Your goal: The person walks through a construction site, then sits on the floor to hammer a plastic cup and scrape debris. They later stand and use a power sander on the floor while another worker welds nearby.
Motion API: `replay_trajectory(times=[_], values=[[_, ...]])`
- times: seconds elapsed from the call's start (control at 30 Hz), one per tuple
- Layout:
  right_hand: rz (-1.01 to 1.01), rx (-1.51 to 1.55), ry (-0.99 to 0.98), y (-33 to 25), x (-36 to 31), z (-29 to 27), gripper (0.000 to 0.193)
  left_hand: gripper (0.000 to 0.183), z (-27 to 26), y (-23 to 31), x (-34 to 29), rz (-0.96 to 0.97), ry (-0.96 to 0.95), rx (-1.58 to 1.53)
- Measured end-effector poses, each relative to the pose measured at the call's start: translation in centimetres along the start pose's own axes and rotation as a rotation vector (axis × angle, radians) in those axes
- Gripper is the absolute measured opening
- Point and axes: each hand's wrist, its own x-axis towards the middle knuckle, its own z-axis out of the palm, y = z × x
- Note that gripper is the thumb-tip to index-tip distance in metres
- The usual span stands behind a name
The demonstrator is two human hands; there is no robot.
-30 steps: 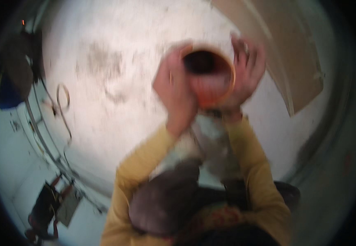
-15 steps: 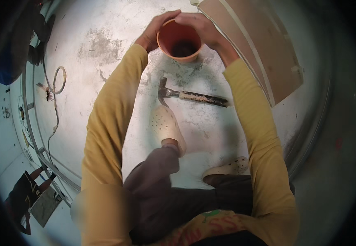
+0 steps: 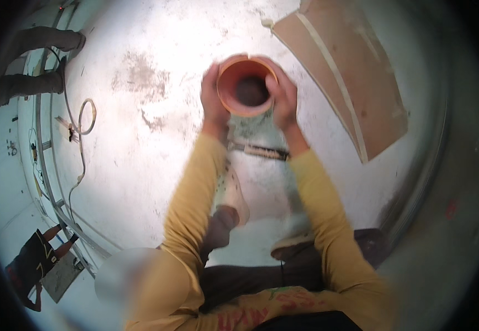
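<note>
An orange pot (image 3: 233, 80), round and open at the top, is between my two hands, and I look down into its dark inside. My left hand (image 3: 212, 99) wraps its left side. On the opposite side my right hand (image 3: 286, 102) grips the wall, with the thumb over the rim. Just nearer to me than the pot, a claw hammer (image 3: 264, 151) lies on the pale, stained floor. Its dark handle has a worn, light patch, and my left wrist and sleeve partly cover its head.
A large brown board (image 3: 355, 94) with pale strips lies at the right. At the left are a looped hose (image 3: 87, 117), a metal rail (image 3: 45, 145) and a person's legs (image 3: 40, 60). Another person (image 3: 32, 265) is at lower left. My pale clog (image 3: 234, 193) stands below the hammer.
Both hands have brought the pot closer to me, and its opening now faces me more squarely. My hands have shifted from its far rim to its sides. Legs have come into view at upper left.
</note>
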Motion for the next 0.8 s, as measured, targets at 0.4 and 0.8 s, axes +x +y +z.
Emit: replay_trajectory(times=[0.4,0.8], values=[[-0.04,-0.06,0.067,1.6,0.4,0.9,0.058,0.08,1.4,-3.1,-1.2,0.294,0.22,-0.071],[-0.052,-0.069,-0.093,2.9,1.2,-0.8,0.038,0.045,-1.7,-1.2,-3.5,0.329,0.012,0.112]])
